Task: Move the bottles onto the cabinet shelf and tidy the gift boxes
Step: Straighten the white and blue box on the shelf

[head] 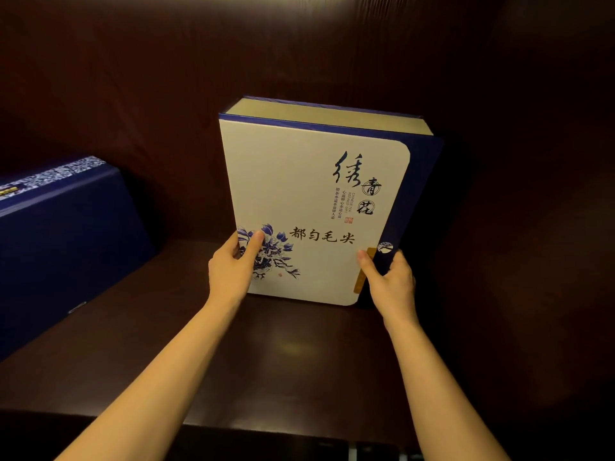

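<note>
White-and-blue cardboard gift box (309, 194) stands on the dark wooden cabinet shelf (299, 354), left hand (229, 264) and right hand (391, 281) gripping its lower sides; tidying seems underway, no bottles visible

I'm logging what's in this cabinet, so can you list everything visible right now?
white gift box: one, white front with blue flower and blue spine, standing on the shelf at centre
blue gift box: one, dark blue with a patterned top edge, on the shelf at left, partly out of frame
cabinet shelf: one, dark brown wood, under both boxes
back panel: one, dark brown, behind the boxes
left hand: one, pinches the white gift box's lower left corner
right hand: one, grips its lower right edge at the spine
</note>
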`<action>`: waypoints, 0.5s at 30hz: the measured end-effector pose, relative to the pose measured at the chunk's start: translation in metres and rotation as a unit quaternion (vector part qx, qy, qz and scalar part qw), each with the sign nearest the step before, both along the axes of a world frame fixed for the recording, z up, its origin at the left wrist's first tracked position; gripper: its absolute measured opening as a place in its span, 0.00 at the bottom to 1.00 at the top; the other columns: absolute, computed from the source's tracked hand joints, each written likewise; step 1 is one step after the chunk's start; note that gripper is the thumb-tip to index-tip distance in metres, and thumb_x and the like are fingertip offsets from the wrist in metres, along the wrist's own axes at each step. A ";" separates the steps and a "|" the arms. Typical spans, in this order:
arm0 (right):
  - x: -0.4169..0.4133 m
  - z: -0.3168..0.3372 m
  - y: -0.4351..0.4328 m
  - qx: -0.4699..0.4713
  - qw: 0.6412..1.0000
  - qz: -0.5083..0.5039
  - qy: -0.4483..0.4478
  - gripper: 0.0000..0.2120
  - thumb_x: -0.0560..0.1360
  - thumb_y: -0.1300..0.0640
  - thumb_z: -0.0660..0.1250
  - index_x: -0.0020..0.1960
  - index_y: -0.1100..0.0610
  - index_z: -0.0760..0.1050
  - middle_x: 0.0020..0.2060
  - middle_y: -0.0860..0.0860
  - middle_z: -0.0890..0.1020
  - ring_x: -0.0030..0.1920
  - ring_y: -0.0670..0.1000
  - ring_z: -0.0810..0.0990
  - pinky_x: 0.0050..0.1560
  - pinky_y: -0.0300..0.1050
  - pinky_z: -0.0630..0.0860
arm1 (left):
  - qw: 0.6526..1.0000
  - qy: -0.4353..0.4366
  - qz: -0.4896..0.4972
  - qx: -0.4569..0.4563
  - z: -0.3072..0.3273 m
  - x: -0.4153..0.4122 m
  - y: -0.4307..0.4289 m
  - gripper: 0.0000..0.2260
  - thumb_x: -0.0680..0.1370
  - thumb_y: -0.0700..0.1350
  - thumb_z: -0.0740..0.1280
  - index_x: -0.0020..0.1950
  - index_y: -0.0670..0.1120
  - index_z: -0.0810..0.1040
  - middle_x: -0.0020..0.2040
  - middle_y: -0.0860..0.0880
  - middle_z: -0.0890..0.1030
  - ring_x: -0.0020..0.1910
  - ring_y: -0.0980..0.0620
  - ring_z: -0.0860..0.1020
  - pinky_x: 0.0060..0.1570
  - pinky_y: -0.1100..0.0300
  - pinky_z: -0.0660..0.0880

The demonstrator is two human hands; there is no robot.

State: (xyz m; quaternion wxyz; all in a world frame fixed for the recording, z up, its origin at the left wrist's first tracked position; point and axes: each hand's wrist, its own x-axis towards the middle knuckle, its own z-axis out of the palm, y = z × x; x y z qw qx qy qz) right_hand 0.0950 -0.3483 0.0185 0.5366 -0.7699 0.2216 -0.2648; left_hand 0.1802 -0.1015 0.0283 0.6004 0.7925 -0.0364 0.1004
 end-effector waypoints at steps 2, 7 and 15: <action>-0.008 -0.001 0.002 -0.001 1.000 0.002 -0.007 0.25 0.73 0.42 0.72 0.64 0.52 0.74 0.56 0.49 0.82 0.57 0.51 0.80 0.58 0.53 0.78 | 1.000 -0.003 0.001 0.003 -0.001 -0.008 0.003 0.18 0.75 0.68 0.64 0.51 0.57 0.82 0.40 0.55 0.84 0.43 0.57 0.80 0.49 0.52 0.75; -0.026 -0.004 0.006 0.004 1.000 0.008 -0.015 0.25 0.73 0.43 0.72 0.65 0.52 0.74 0.57 0.49 0.82 0.58 0.51 0.80 0.59 0.52 0.78 | 1.000 -0.005 -0.002 0.005 -0.003 -0.027 0.010 0.16 0.74 0.69 0.64 0.52 0.60 0.81 0.42 0.54 0.85 0.46 0.54 0.82 0.51 0.50 0.77; -0.061 -0.007 0.014 0.003 1.000 0.010 -0.013 0.25 0.73 0.41 0.72 0.65 0.51 0.74 0.58 0.49 0.81 0.59 0.50 0.79 0.60 0.51 0.77 | 1.000 -0.008 -0.015 -0.005 0.000 -0.065 0.021 0.15 0.75 0.67 0.65 0.54 0.61 0.81 0.44 0.50 0.85 0.47 0.50 0.82 0.52 0.47 0.77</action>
